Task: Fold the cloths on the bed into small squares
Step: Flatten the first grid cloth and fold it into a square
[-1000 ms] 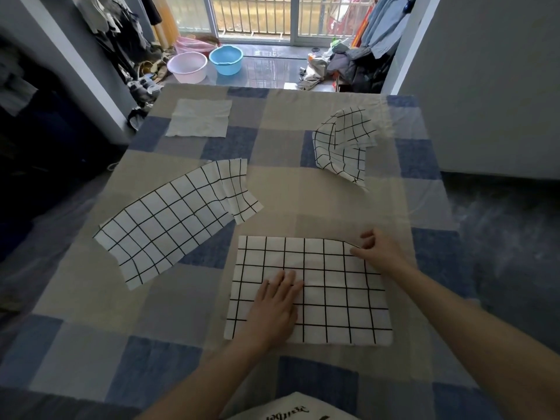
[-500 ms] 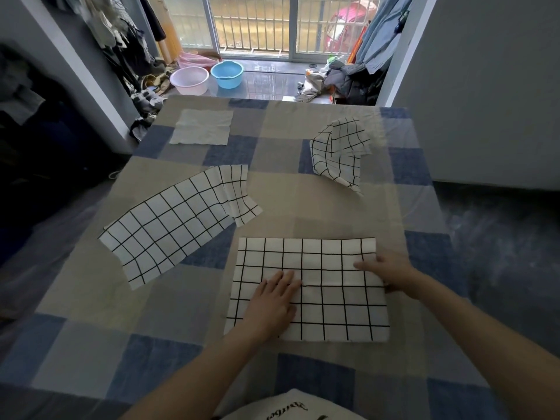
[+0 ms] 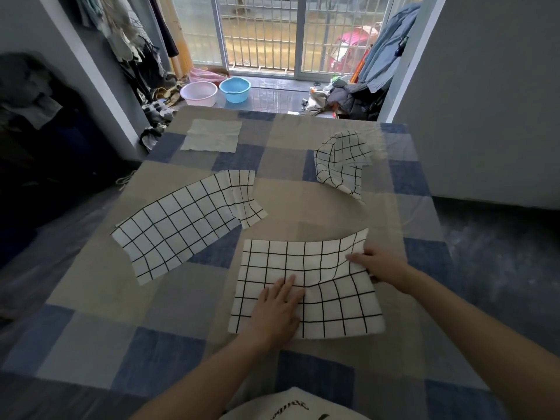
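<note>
One view only — a wide-angle camera worn on the person's head, looking forward and down along the bed (image 3: 100, 338). Both forearms enter from the near edge, close beneath the lens; the far window (image 3: 263, 31) sits at top (its lines bowed by the lens).

The white black-gridded cloth (image 3: 306, 286) nearest looks thin, matt woven fabric, creasing softly. The blue-and-beige checked bedsheet (image 3: 169, 301) is matt cloth with a slightly coarse weave. The pink plastic basin (image 3: 198, 93) and blue plastic basin (image 3: 235, 89) look smooth; the floor tiles (image 3: 272, 95) shine glossy.
</note>
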The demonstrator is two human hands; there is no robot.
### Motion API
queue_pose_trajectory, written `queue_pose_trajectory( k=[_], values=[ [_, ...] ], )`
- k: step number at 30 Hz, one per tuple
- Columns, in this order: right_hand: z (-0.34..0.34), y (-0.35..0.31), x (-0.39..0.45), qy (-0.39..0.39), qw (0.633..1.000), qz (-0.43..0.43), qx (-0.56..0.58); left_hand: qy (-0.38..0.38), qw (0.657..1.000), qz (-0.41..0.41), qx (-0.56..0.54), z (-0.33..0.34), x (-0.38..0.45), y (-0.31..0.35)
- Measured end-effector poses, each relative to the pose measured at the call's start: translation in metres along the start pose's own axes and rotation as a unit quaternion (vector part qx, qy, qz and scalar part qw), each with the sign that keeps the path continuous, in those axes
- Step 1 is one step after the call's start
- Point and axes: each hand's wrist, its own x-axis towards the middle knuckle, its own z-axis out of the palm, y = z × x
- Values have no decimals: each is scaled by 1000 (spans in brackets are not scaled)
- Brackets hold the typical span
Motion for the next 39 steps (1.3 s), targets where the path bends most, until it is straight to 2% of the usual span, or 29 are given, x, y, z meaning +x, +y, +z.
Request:
queue_pose_trajectory(
  k=[5,10,12,13,16,17,19,21,22,24,25,27,29,32,35,39],
  values=[
    [14,-22,-8,-19,998,-50,-33,46,998,-15,-32,-8,-8,-13],
    [37,-46,-11,-81,992,-91,-24,67,984,-40,-161,-25,-12,-26],
    [47,-55,-9,-93,990,-105,-28,71,961,-68,-258,-38,-15,-25],
    [53,-58,-9,-92,989,-109,-36,73,930,-104,-346,-46,-15,-25],
    [70,-66,-5,-89,989,-108,-36,62,765,-196,-611,-65,-17,-25],
    [77,-68,-4,-88,989,-116,-37,68,729,-208,-649,-71,-17,-27],
    [87,-74,-6,-108,985,-128,-52,91,694,-206,-684,-78,-18,-32],
    [96,-79,-10,-149,978,-131,-66,118,700,-195,-677,-81,-19,-35],
    [99,-79,-10,-162,976,-131,-64,127,715,-192,-660,-78,-17,-38],
    [101,-75,-7,-152,979,-129,-36,135,758,-198,-607,-69,-17,-47],
    [101,-70,-3,-129,983,-126,-21,137,769,-202,-591,-63,-18,-52],
    [96,-58,6,-80,988,-127,-25,139,767,-221,-586,-51,-20,-61],
    [91,-44,10,-61,984,-134,-95,140,768,-233,-580,-43,-21,-67],
    [93,-23,8,-76,970,-131,-190,146,775,-246,-563,-36,-17,-74],
    [98,-4,7,-94,964,-125,-213,157,781,-249,-550,-35,-11,-75],
    [103,8,9,-101,958,-134,-233,147,812,-240,-511,-37,-1,-77]
  ],
)
